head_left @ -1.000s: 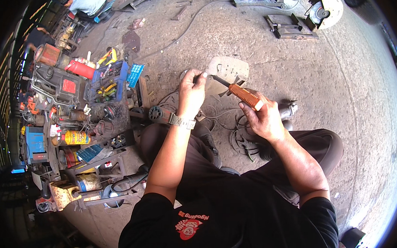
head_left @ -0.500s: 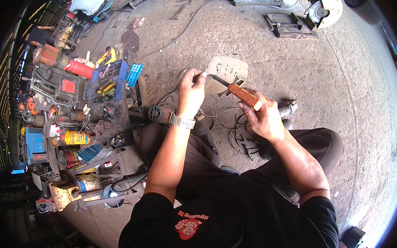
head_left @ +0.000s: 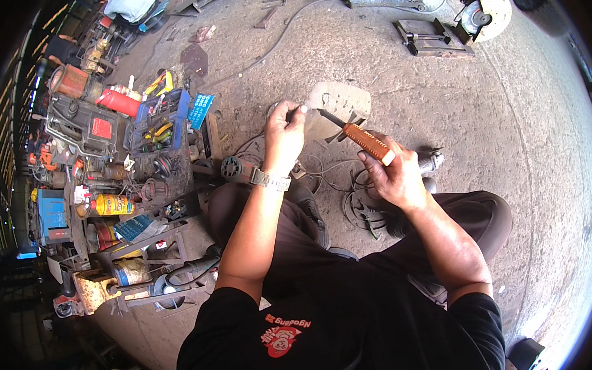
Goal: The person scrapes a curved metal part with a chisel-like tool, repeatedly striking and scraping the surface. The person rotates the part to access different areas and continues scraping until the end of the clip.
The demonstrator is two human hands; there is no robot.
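My left hand [head_left: 286, 127], with a metal watch on its wrist, is closed at the left edge of a pale, flat plate [head_left: 347, 98] with rounded corners and several small cut-outs. The thumb lies on top; the other fingers are mostly hidden. Wrapped round the ribbed orange-brown handle of a hand tool [head_left: 368, 143] is my right hand [head_left: 398, 176]. The tool's narrow dark tip points up and left, over the plate near my left thumb. Whether the tip touches the plate, I cannot tell.
An angle grinder [head_left: 238, 170] lies by my left knee, another power tool [head_left: 432, 162] beyond my right. Cables and dark round parts [head_left: 365, 205] lie between. Crowded at the left are a blue toolbox [head_left: 155, 125] and a yellow bottle [head_left: 112, 205]. A cut-off saw [head_left: 480, 20] stands at the far right.
The tool and my right hand have shifted slightly to the right. The plate has moved a little upward in the picture. My left hand has hardly moved.
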